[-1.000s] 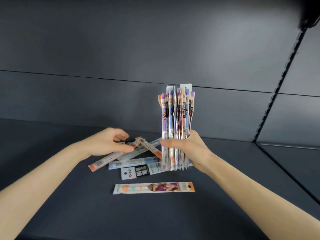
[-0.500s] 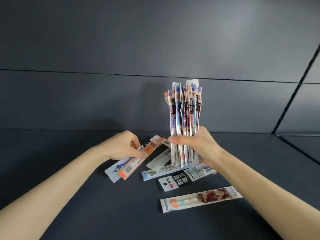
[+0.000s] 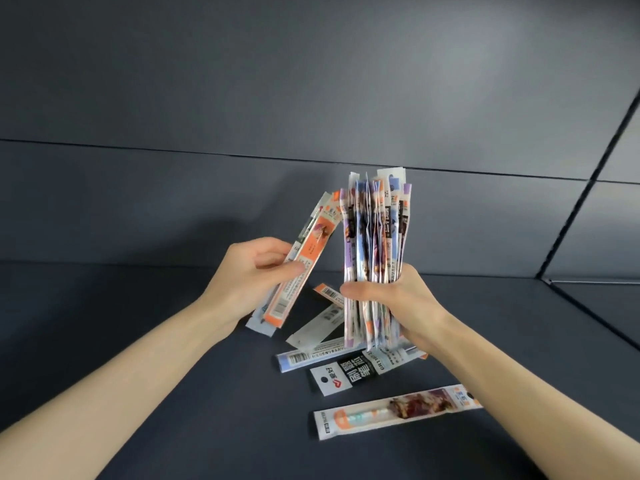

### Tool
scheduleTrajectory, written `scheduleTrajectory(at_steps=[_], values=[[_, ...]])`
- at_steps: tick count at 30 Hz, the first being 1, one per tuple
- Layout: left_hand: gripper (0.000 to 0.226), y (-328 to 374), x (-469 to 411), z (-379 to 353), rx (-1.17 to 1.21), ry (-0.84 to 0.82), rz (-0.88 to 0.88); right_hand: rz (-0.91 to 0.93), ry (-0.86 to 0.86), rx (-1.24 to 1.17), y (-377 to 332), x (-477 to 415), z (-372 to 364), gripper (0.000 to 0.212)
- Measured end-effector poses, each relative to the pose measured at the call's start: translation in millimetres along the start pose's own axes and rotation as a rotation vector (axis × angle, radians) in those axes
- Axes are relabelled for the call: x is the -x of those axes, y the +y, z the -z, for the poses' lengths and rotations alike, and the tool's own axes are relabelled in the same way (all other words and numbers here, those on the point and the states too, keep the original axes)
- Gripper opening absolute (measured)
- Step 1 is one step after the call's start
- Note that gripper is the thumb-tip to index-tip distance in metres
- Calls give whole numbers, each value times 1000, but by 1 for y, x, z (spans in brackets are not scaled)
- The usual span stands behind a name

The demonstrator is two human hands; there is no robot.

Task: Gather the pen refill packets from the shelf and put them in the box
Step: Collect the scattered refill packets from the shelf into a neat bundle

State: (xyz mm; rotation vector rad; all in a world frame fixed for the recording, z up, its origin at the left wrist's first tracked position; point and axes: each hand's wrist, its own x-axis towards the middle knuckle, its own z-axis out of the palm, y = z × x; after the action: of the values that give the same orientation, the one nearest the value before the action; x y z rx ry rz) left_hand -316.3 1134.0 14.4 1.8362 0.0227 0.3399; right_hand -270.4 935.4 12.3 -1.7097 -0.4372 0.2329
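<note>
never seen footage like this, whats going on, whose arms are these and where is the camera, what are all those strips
No machine here: these are a person's two bare arms, filmed by one wide-angle camera worn on the head, looking forward and down, so you see what the person sees. The dark grey surface is a shelf. The right hand grips an upright bundle of pen refill packets. The left hand pinches an orange packet, with another behind it, tilted toward the bundle. More packets lie flat on the shelf below the hands, among them a black-labelled packet and, nearest the camera, a long packet with an orange end. The box meant for them is not in view.
</note>
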Motion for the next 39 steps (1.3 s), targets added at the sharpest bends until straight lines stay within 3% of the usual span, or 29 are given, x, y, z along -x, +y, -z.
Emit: scheduleTrajectory(at_steps=[7, 14, 19, 23, 28, 32, 39], values=[[14, 39, 18, -59, 123, -13, -92, 85, 43, -42, -1, 34, 50, 24], [11, 61, 52, -140, 157, 4, -43, 148, -18, -73, 13, 75, 109, 43], [13, 68, 72, -193, 163, 58, -24, 130, -29, -76, 30, 97, 145, 37], [18, 70, 83, -208, 171, 63, -1, 109, -33, -83, 37, 103, 156, 33], [16, 79, 94, -214, 135, -45, -10, 87, -32, -133, 40, 109, 161, 47], [19, 87, 85, -212, 70, -42, -41, 86, -52, -121, 41, 109, 161, 41], [27, 81, 76, -215, 219, -45, -65, 134, -57, -137, 45, 106, 161, 45]])
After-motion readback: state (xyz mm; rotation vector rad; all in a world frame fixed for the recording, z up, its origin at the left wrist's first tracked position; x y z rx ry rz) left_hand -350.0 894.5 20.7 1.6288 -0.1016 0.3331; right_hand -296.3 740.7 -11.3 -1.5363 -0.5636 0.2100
